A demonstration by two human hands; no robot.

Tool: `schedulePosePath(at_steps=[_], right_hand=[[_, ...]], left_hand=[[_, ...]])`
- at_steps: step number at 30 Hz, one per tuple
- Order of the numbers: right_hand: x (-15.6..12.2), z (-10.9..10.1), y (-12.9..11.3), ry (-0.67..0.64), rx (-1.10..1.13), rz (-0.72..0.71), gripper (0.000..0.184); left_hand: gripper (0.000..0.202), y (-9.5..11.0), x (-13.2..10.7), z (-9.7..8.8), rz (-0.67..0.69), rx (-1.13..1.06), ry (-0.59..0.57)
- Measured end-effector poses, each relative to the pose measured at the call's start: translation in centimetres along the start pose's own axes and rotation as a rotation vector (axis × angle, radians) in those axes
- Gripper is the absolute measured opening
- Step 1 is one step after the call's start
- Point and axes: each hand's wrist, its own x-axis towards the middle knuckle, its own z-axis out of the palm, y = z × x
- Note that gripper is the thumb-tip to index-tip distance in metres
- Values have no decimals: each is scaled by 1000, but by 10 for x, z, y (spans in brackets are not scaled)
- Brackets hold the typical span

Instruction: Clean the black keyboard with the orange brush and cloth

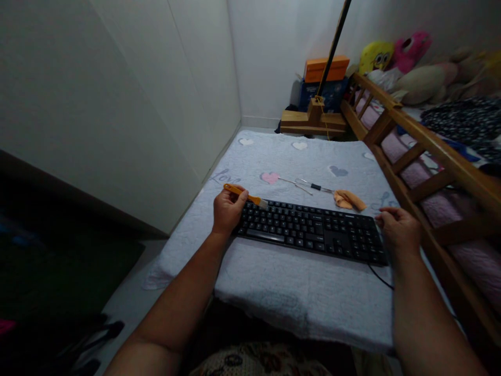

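Brush in the left hand, its bristles over the upper left keys of a black keyboard.
The left hand (227, 211) has its grip pinching the orange-yellow handle of the brush (254, 199), near the keyboard's left end. The keyboard (309, 225) lies lengthwise across the heart-patterned cloth (270, 271) that covers the surface, its cable (380, 277) trailing off the near edge toward the right forearm. The right hand (400, 230) is at the keyboard's right end, fingers curled by the far corner; I cannot tell whether its grip pinches the edge. Just beyond the keyboard lie a thin white stick (304, 188), a wire tool with a dark handle (315, 186) and a crumpled orange cloth (349, 199).
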Motion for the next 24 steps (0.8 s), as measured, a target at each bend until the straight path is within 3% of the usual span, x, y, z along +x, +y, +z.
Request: schedulePosePath(at_steps=[8,15,19,24], right_hand=[[-1,0,6,-21,-8,-21,17],[-1,0,4,-20,-8,-12,17],[-2,0,3,-20,-3,-15,17],[0,0,6,-19,-25,-25,16]], left_hand=[[21,-2,0,4,-12,55,-39],[13,0,2,-6,59,255,110],[13,3,4,-7,43,174,136],[24,-1,2,4,16,14,41]])
